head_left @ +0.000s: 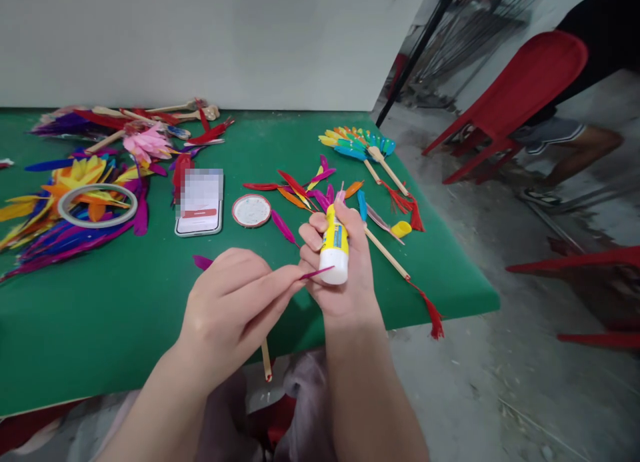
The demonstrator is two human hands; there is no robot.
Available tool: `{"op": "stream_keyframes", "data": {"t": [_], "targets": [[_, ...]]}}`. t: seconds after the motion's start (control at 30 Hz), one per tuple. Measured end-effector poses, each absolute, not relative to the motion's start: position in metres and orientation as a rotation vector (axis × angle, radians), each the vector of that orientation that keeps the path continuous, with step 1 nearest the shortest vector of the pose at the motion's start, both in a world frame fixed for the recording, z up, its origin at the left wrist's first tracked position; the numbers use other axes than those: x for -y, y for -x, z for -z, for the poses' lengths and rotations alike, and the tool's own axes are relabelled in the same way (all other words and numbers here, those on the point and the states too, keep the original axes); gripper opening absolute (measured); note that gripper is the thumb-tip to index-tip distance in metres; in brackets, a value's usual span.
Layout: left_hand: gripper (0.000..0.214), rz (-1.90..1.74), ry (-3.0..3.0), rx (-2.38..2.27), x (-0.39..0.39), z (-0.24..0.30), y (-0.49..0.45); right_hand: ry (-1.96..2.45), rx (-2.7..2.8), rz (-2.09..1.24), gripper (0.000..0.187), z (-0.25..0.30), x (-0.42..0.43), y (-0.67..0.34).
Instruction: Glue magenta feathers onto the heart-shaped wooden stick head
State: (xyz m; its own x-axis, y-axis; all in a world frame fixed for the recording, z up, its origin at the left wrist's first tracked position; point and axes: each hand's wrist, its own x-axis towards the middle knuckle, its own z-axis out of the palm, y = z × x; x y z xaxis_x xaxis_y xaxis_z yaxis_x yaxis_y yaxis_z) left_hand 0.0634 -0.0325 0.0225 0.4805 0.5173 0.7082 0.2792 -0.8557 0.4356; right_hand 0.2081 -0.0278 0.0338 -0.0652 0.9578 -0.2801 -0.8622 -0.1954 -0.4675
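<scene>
My left hand (235, 302) is closed, with thumb and fingers pinching a magenta feather (319, 273). One end of the feather reaches across the white base of a yellow-and-white glue stick (335, 249). My right hand (353, 292) wraps around that glue stick, its white end towards me. A thin quill-like tip pokes out above the right fingers; what it belongs to is hidden. Just beyond the hands lie loose red, orange and purple feathers (295, 190). A yellow cap (401, 229) rests to the right, near a wooden stick (387, 252) with a red tassel.
Feather fans (360, 145) with tasselled handles lie at the far right of the green table (150, 315). A round white lid (251, 211), a phone (200, 205), a tape roll (97, 223) and feather piles occupy the left. A person sits on a red chair (530, 82).
</scene>
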Motion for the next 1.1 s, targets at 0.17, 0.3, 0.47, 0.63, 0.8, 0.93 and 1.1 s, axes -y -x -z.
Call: {"op": "stream_keyframes", "data": {"t": [0.17, 0.3, 0.47, 0.63, 0.8, 0.93, 1.1], "targets": [[0.021, -1.332, -2.496, -0.672, 0.031, -0.024, -0.063, 0.627, 0.226, -1.653, 0.042, -0.032, 0.027, -0.208], [0.017, -1.359, -2.569, -0.657, 0.032, -0.025, -0.064, 0.62, 0.249, -1.668, 0.042, -0.031, 0.027, -0.208], [0.018, -1.445, -2.555, -0.639, 0.033, -0.026, -0.066, 0.604, 0.233, -1.675, 0.043, -0.032, 0.027, -0.208], [0.023, -1.499, -2.406, -0.791, 0.033, -0.022, -0.068, 0.516, 0.118, -1.704, 0.043, -0.032, 0.026, -0.209], [0.015, -1.495, -2.296, -0.937, 0.034, -0.017, -0.075, 0.315, -0.018, -1.706, 0.038, -0.032, 0.026, -0.209], [0.012, -1.422, -2.067, -1.12, 0.039, -0.016, -0.081, 0.296, -0.113, -1.696, 0.032, -0.034, 0.027, -0.205], [0.013, -1.415, -1.651, -1.17, 0.042, -0.013, -0.084, 0.494, -0.07, -1.531, 0.03, -0.039, 0.027, -0.195]]}}
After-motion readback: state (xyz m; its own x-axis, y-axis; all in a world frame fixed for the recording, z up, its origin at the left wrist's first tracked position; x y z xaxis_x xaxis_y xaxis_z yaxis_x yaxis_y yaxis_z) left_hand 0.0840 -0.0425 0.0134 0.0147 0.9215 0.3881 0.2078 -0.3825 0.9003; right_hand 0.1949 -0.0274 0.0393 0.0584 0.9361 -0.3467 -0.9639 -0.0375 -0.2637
